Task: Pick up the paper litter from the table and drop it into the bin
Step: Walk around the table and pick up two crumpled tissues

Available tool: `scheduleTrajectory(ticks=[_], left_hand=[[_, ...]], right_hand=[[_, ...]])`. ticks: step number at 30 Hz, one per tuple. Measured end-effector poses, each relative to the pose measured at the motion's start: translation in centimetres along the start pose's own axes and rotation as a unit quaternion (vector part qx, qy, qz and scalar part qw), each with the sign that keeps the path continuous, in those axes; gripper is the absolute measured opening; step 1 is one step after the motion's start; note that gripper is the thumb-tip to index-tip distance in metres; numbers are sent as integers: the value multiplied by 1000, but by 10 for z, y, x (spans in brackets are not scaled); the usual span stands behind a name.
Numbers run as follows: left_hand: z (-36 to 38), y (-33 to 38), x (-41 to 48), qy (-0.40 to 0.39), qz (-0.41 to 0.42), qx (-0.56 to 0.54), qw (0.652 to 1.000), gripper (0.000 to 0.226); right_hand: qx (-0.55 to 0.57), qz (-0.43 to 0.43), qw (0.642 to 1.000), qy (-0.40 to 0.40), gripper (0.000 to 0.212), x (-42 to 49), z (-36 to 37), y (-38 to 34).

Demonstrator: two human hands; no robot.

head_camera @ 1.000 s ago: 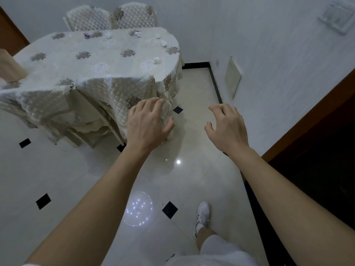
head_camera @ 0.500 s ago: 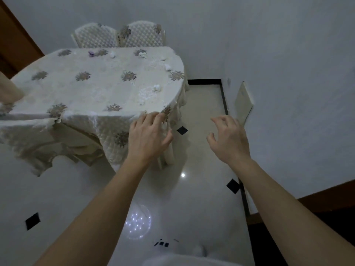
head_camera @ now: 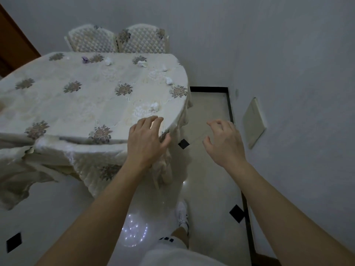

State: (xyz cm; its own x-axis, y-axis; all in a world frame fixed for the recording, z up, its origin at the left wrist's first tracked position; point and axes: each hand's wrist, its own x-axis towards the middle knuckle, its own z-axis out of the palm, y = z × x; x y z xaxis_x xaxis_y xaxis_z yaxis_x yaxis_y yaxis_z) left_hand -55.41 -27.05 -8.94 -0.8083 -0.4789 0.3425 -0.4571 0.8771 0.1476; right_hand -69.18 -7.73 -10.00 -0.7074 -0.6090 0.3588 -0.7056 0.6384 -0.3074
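Several crumpled paper scraps lie on the table (head_camera: 57, 104), which wears a cream quilted cloth with flower motifs. One white wad (head_camera: 154, 106) sits closest, just beyond my left hand. Another wad (head_camera: 168, 80) rests near the right edge, and farther back lie a white piece (head_camera: 108, 61) and a purple scrap (head_camera: 85, 59). My left hand (head_camera: 146, 141) hovers open over the table's near right corner, empty. Over the floor to the right of the table, my right hand (head_camera: 223, 143) is open with curled fingers, also empty. No bin is in view.
Two quilted chairs (head_camera: 117, 40) stand behind the table against the wall. A cream panel (head_camera: 253, 121) leans on the right wall. Glossy pale floor tiles (head_camera: 207, 169) with black diamonds run between table and wall. My shoe (head_camera: 182, 214) is on the floor below.
The view has closed in on the table and tilted up. Both hands stay open and now reach the table's near corner; my left fingers overlap its top.
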Motion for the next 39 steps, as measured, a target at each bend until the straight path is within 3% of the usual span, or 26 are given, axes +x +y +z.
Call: scheduleTrajectory(ticks=[10, 24, 33, 39], left_hand=[[52, -45, 199, 0, -13, -11, 1000, 51], [126, -91, 322, -24, -97, -10, 995, 48], [168, -96, 399, -39, -246, 15, 968, 44], [187, -91, 403, -53, -358, 10, 932, 45]], right_hand=[[-10, -6, 1000, -15, 32, 191, 62, 19], [74, -53, 992, -87, 37, 367, 157, 42], [125, -178, 965, -150, 39, 519, 214, 72], [149, -320, 900, -256, 46, 589, 249, 70]])
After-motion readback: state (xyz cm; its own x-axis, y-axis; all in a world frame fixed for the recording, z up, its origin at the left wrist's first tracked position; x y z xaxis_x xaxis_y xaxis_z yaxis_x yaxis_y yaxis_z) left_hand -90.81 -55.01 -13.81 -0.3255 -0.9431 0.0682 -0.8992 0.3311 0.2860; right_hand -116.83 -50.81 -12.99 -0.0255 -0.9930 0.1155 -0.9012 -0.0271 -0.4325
